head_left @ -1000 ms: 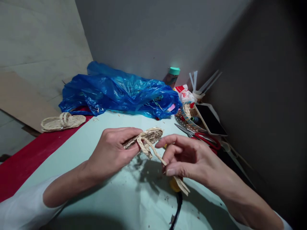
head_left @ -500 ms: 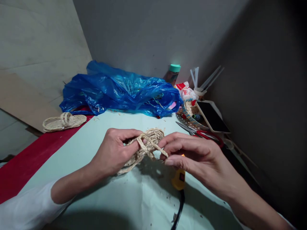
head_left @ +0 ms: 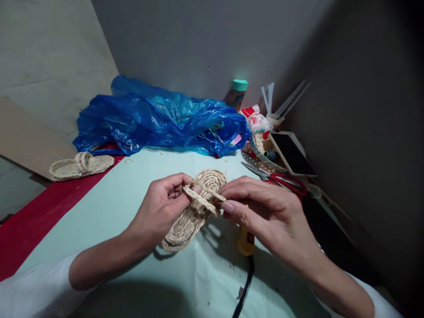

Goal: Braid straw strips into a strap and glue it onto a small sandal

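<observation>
Head view. Left hand (head_left: 162, 207) is reaching in from lower left, wrist roughly level, fingers curling behind the straw sandal (head_left: 183, 227), thumb lying over its middle beside the strap (head_left: 200, 203); it is closing firmly on the sandal. Right hand (head_left: 265, 212) is coming in from lower right, palm turning inward, thumb and forefinger pinching a strap end, remaining fingers bending loosely. The sandal is slanting between both hands, above the mat (head_left: 99, 212), toe or heel pointing away.

Print on the red-and-white packet (head_left: 255, 119) is showing too small to read.

Mat's left edge is bordering a red strip (head_left: 43, 229), a second sandal (head_left: 82, 165) lying there. Open mat is stretching between the hands and the blue bag (head_left: 165, 119). Right side is crowding: scissors (head_left: 281, 179) just beyond the right hand, tablet (head_left: 291, 152) behind, yellow tool (head_left: 244, 242) sitting just below its fingers.
</observation>
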Demonstrator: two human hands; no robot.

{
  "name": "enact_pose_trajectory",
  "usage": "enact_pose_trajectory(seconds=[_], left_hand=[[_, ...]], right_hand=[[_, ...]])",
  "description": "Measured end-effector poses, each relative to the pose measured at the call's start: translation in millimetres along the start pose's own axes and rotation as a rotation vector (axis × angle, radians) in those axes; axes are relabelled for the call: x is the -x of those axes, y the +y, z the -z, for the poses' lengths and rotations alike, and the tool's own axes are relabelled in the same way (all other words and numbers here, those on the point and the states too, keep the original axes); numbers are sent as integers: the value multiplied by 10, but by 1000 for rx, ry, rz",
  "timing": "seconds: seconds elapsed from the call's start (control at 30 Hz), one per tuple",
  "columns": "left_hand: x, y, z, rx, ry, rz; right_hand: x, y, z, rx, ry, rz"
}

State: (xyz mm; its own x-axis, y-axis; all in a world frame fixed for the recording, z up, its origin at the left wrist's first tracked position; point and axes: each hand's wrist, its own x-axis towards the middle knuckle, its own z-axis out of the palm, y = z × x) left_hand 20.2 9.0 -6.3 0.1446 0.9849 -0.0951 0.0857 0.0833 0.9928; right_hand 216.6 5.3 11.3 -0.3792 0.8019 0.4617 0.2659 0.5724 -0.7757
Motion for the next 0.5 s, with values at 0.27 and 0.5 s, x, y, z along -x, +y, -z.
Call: enact_pose_trajectory(seconds=[0.27, 0.5], left_hand=[[0, -25, -22, 133, -44, 60], [14, -63, -51, 104, -44, 76]], right_hand=[[29, 88, -35, -72, -7, 2], [33, 137, -14, -20, 0, 58]])
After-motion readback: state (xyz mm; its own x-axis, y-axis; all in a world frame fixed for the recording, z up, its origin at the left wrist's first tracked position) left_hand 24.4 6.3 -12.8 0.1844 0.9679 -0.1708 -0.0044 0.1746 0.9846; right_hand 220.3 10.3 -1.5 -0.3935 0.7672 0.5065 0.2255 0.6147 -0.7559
